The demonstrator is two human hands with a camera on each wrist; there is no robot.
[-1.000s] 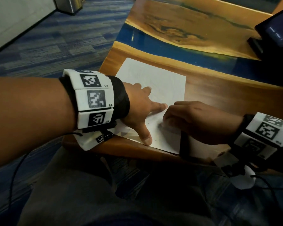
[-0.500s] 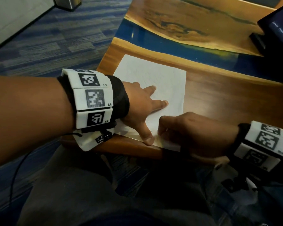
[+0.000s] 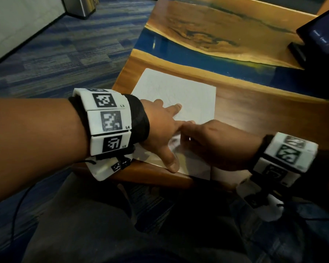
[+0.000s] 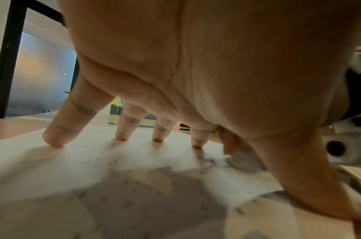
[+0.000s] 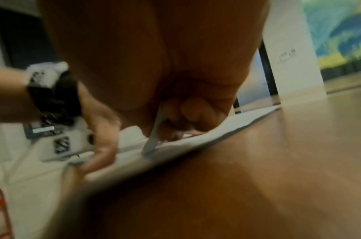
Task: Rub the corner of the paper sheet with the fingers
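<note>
A white paper sheet (image 3: 179, 95) lies on the wooden tabletop (image 3: 264, 118), near its edge at 6 o'clock. The left hand (image 3: 160, 128) presses it flat, fingers straight and spread. At 3 o'clock of it, the right hand (image 3: 213, 145), its grip closed on a thin grey tool (image 5: 155, 134), draws the tip over the sheet. Steady downward pressure and an even stroke seem wise.

Dim, warm indoor light; glare streaks the glossy desk (image 3: 245, 111). Both wrist views are motion-blurred, soft up close, and bent at the edges.
</note>
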